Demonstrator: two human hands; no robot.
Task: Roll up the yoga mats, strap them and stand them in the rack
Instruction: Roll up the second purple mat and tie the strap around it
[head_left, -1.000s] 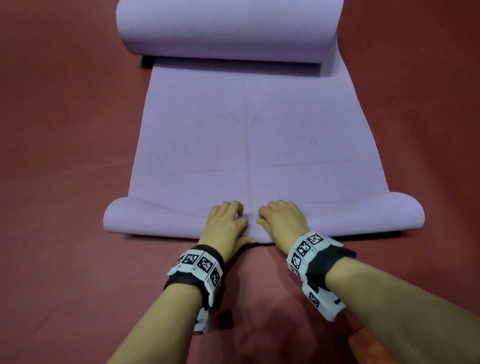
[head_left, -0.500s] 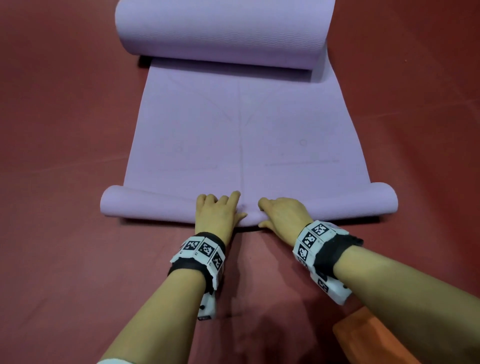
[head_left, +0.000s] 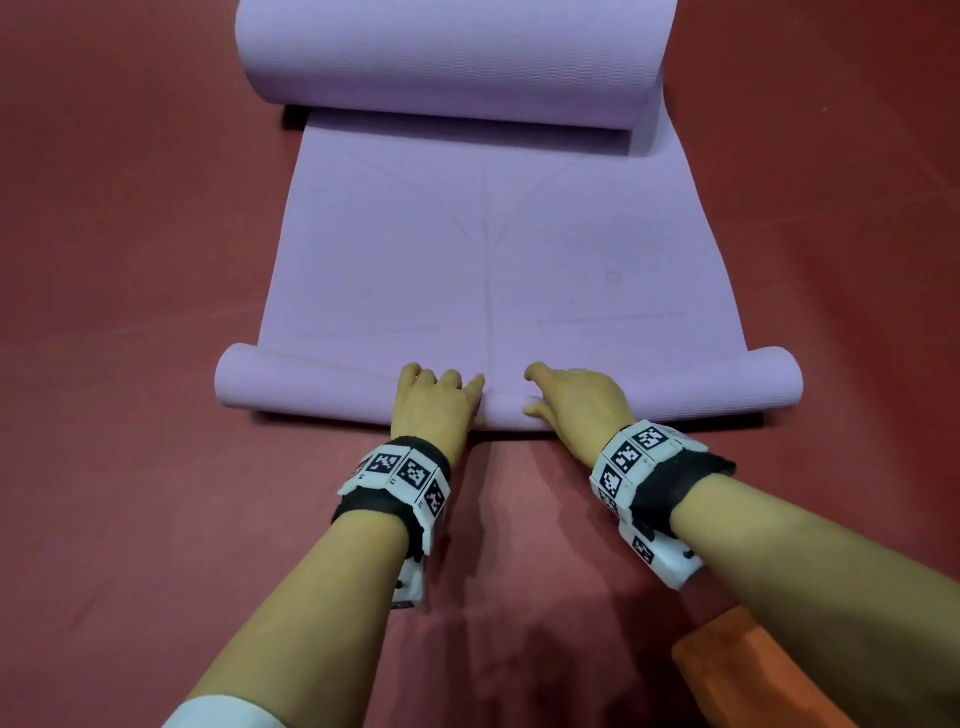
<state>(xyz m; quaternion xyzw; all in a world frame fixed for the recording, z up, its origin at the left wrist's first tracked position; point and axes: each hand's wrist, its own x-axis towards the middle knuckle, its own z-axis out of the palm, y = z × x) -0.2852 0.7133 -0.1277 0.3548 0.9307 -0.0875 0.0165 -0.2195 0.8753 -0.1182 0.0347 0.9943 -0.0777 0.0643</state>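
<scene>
One lilac yoga mat (head_left: 493, 270) lies on the red floor (head_left: 130, 260), its near edge turned into a thin roll at 6 o'clock, with a fat coil at 12. The left hand (head_left: 434, 402) and right hand (head_left: 579, 402) sit side by side, fingers curled round the thin roll. Rolling looks barely begun; strapping and racking are undone. An orange block (head_left: 727, 670) sits at 5.

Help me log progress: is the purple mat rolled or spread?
Partly rolled: purple mat flat in the middle, small roll under left hand and right hand, bigger roll beyond.
</scene>
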